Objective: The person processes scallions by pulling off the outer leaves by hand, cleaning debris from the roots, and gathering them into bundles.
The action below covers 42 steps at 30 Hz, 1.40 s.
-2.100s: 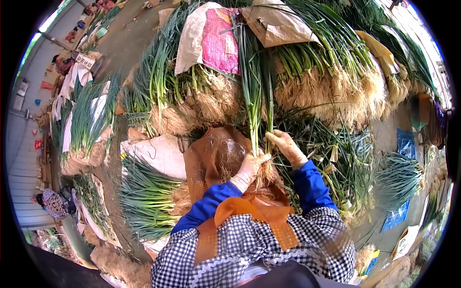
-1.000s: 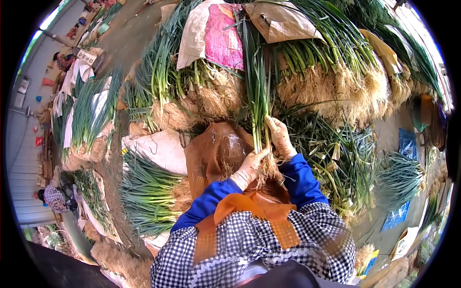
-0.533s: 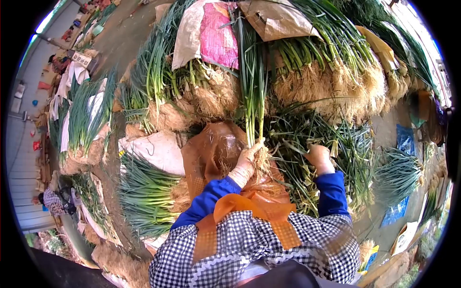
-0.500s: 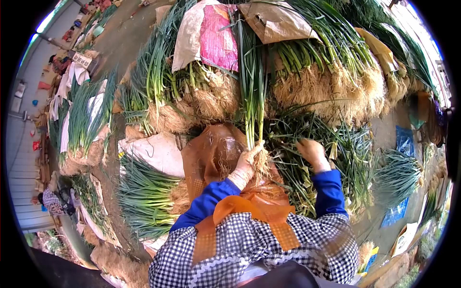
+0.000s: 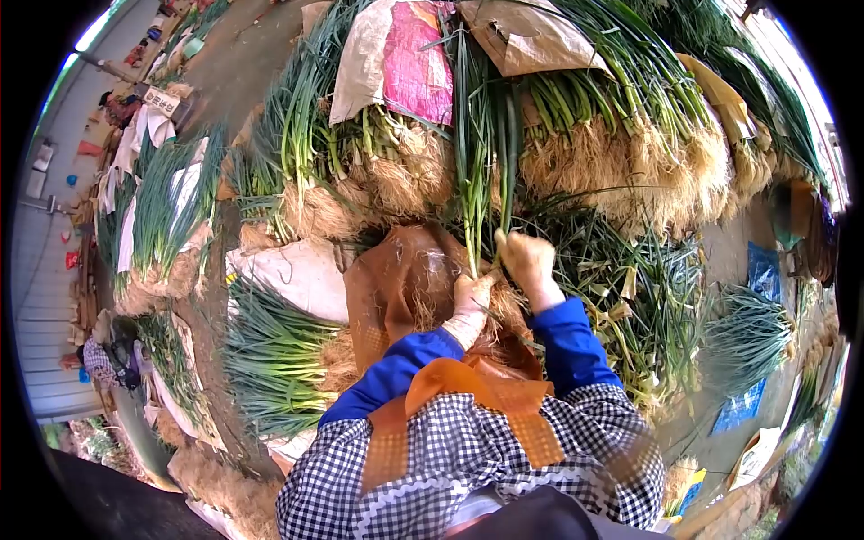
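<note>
In the head view, my left hand [image 5: 470,300] is closed round the lower ends of a few long green onions [image 5: 472,198], whose leaves stretch away to the top of the view. Thready tan roots [image 5: 507,310] hang beside its fingers. My right hand [image 5: 529,261], just to the right, pinches the pale lower part of one green onion stalk [image 5: 508,171] near the others. Beneath the hands, a brown plastic apron [image 5: 396,274] covers my lap, with loose root bits on it.
Rooted onion bundles [image 5: 630,166] lie ahead, partly under a pink-and-white sack [image 5: 418,67] and a brown sack [image 5: 531,40]. Loose leaves [image 5: 648,288] are heaped at right. Another bundle [image 5: 279,355] lies at left on a white sack [image 5: 301,279]. A person [image 5: 103,360] is far left.
My right hand has moved from the leaf heap back left beside my left hand and now grips a stalk. The view has shifted slightly.
</note>
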Motion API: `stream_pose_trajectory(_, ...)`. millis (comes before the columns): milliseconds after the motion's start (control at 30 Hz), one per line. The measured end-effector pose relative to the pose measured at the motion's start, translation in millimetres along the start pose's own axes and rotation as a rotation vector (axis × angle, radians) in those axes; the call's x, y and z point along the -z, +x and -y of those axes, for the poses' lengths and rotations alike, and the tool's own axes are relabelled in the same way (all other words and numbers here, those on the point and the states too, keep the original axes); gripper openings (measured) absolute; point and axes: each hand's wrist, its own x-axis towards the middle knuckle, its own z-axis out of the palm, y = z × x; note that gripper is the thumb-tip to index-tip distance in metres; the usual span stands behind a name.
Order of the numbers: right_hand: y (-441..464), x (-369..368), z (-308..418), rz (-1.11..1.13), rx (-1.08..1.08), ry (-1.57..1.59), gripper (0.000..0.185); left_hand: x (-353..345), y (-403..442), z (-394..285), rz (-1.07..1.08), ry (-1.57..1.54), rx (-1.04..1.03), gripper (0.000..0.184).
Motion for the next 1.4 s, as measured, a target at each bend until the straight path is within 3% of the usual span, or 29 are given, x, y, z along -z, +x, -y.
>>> stream_pose_trajectory(67,-34.9,4.2,-3.9,-0.154,0.111,0.405,0.039,5.5,10.9,6.6,0.291,-0.584,0.038,0.014)
stream_pose_trajectory(100,-47.2,18.7,-5.9,-0.164,0.014,0.558,0.035,0.1,-1.5,-10.1,0.165,-0.335,-0.027,0.014)
stream_pose_trajectory(133,-59.3,30.1,-11.1,-0.166,-0.084,0.712,0.034,1.2,-14.2,-29.7,0.277,-0.362,0.014,0.013)
stream_pose_trajectory(200,-83.3,28.8,-46.1,-0.182,-0.426,0.954,0.029,-2.5,-10.5,-15.8,0.219,-0.214,0.038,0.016)
stream_pose_trajectory(233,-91.2,27.2,-73.9,-0.172,-0.578,0.963,0.028,2.9,-10.1,-25.2,0.208,-0.315,0.197,0.021)
stream_pose_trajectory(267,-99.6,28.6,-102.4,-0.164,-0.731,0.966,0.026,5.8,-1.3,-9.5,0.229,-0.36,0.096,0.026)
stream_pose_trajectory(333,-112.9,37.2,-142.2,0.209,-0.636,0.248,0.027,1.2,-10.8,-32.6,0.242,-0.344,0.122,0.024)
stream_pose_trajectory(400,-116.6,19.7,-159.4,0.775,-0.003,-0.675,0.037,14.9,-3.9,-51.1,0.371,-0.342,0.454,0.023)
stream_pose_trajectory(467,-66.6,45.8,-103.6,1.156,-0.344,-0.164,0.047,25.7,15.2,-55.3,0.688,-0.677,0.625,0.021)
stream_pose_trajectory(533,-21.9,43.0,-74.5,0.702,-0.322,0.105,0.046,22.3,-0.1,-100.7,0.535,-0.418,0.423,0.022)
stream_pose_trajectory(567,4.0,36.5,-65.2,0.566,-0.35,0.239,0.045,36.3,1.9,-114.2,0.678,-0.352,0.291,0.022)
stream_pose_trajectory(600,30.7,29.0,-57.6,0.43,-0.373,0.372,0.045,32.1,-16.8,-138.4,0.587,-0.344,0.159,0.026)
stream_pose_trajectory(667,85.5,7.8,-44.1,0.217,-0.349,0.251,0.043,32.4,-25.2,-171.3,0.747,-0.692,0.131,0.031)
stream_pose_trajectory(733,119.8,7.4,-23.1,0.164,-0.321,0.314,0.045,35.7,-18.6,-170.6,0.666,-0.7,0.07,0.031)
stream_pose_trajectory(800,145.4,-23.6,-24.5,0.234,-0.266,0.161,0.048,48.6,16.6,-135.1,0.544,-0.553,0.093,0.029)
stream_pose_trajectory(833,149.8,-39.5,-28.9,0.2,-0.261,0.192,0.048,45.5,15.2,-129.0,0.354,-0.525,0.099,0.02)
stream_pose_trajectory(867,148.1,-35.7,-31.8,0.195,-0.258,0.194,0.048,51.2,25.6,-111.2,0.43,-0.638,0.133,0.015)
stream_pose_trajectory(933,124.4,-17.5,-34.8,0.332,-0.336,0.563,0.045,46.2,23.6,-94.6,0.364,-0.595,0.097,0.013)
stream_pose_trajectory(1000,76.6,-4.5,-34.2,0.395,-0.358,0.492,0.042,27.3,2.2,-107.5,0.273,-0.572,0.174,0.017)
stream_pose_trajectory(1033,45.8,21.4,-16.2,0.242,-0.245,0.232,0.036,25.8,0.9,-103.2,0.344,-0.534,0.191,0.019)
stream_pose_trajectory(1067,10.7,13.3,-18.8,0.028,-0.062,0.355,0.031,25.3,1.1,-97.7,0.42,-0.492,0.208,0.022)
stream_pose_trajectory(1100,-12.5,26.2,-8.8,0.006,-0.004,0.365,0.026,30.2,3.1,-83.7,0.533,-0.426,0.354,0.007)
stream_pose_trajectory(1133,-30.5,27.0,-6.7,0.076,0.06,0.464,0.024,19.0,-5.6,-77.5,0.381,-0.345,0.4,0.009)
stream_pose_trajectory(1200,-43.8,35.6,-15.7,0.343,0.113,0.488,0.024,15.1,-14.5,-58.3,0.415,-0.206,0.275,0.011)
stream_pose_trajectory(1233,-38.1,37.9,-26.7,0.503,-0.008,0.673,0.029,12.3,-15.2,-49.4,0.375,-0.203,0.184,0.012)
stream_pose_trajectory(1267,-33.0,35.6,-32.0,0.465,-0.259,1.012,0.033,11.8,-15.0,-41.8,0.378,-0.199,0.189,0.012)
stream_pose_trajectory(1300,-21.0,34.2,-31.4,0.461,-0.259,1.013,0.033,11.7,-13.1,-36.3,0.367,-0.191,0.127,0.014)
stream_pose_trajectory(1367,5.4,32.4,-19.0,0.24,-0.271,0.278,0.043,12.0,-5.6,-19.4,0.31,-0.074,0.024,0.018)
stream_pose_trajectory(1400,13.5,36.4,-7.6,0.219,-0.188,0.148,0.047,10.2,-3.2,-9.6,0.29,-0.073,-0.08,0.016)
